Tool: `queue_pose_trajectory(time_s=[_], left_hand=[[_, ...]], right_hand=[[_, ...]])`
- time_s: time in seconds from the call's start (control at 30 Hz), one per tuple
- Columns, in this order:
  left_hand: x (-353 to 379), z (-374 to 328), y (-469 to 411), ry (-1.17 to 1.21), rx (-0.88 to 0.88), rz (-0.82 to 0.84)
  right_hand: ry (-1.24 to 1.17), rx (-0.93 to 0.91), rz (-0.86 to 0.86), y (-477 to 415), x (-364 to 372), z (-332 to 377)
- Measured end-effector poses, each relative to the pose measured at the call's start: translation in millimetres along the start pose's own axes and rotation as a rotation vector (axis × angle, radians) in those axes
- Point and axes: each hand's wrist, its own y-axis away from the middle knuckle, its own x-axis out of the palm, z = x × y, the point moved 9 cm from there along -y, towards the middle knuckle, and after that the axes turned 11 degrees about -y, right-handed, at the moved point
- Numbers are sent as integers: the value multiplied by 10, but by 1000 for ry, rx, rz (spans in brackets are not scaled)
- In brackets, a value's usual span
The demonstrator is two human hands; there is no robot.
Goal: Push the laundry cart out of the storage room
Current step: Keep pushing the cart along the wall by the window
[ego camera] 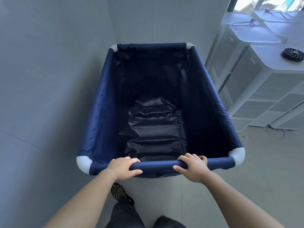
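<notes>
Both hands are on the cart point(105, 112): our left hand point(122, 167) and right hand point(191, 168) each wrap the near rail point(156, 165), fingers curled over the top and thumbs on the near side, set apart either side of the rail's middle. The cart stands straight ahead of us, its bag empty, its far end close to the grey wall point(49, 63) and its right side near a row of white units point(256, 89).

Pushing straight on looks a poor idea, so we judge the cart must first be turned toward the way out. We think that lies to the right, past the units, though only a bright strip shows there and we cannot be sure it is a door.

To do this well we should hold the rail firmly and level, press more with the left hand and ease the right so the nose swings right, and steer the right corner clear of the units. A loose cable point(276, 134) lies on the floor beside them; the wheels, hidden from us, could catch on it. Short steps, with our feet behind the rail.
</notes>
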Motion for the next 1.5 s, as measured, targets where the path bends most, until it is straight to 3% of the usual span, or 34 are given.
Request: queue_pose_trajectory(time_s=[1.03,1.5], left_hand=[[-962,1415,-1191,-134,58,-59],[-1172,1851,-1414,-170,107,-70]], right_hand=[[55,90,-56,-1491,-275,923],[50,132,-114,-1745,-249,1308]])
